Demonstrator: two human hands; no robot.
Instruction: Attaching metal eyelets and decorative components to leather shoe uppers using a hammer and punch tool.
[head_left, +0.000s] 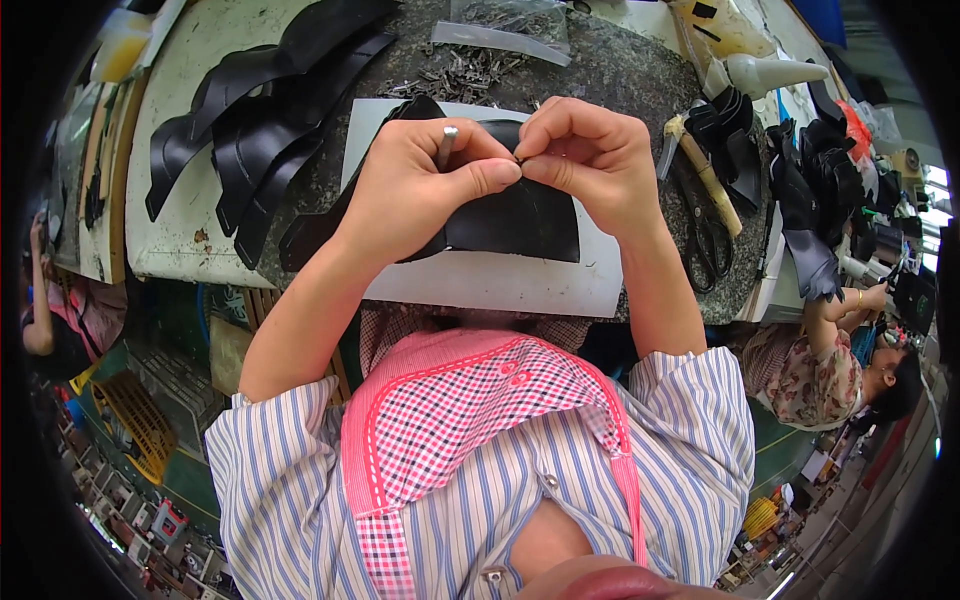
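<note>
My left hand [410, 185] and my right hand [597, 160] meet fingertip to fingertip over the work. Both are closed in a pinch on something tiny and dark, too small to name. A small silver metal piece [447, 148] shows at the curled index finger of my left hand; whether it is held or worn I cannot tell. Under my hands a black leather-like piece [515, 225] lies on a white board [590, 290]. More black material [408, 112] shows behind my left hand, partly hidden by it.
Curved black pieces [265, 130] overlap at the left. Small metal parts [455, 80] lie loose at the back, beside a clear plastic bag [510, 30]. To the right are a wooden-handled tool [710, 185], black scissors [708, 245] and a white nozzle bottle [765, 75]. A co-worker [830, 370] sits at far right.
</note>
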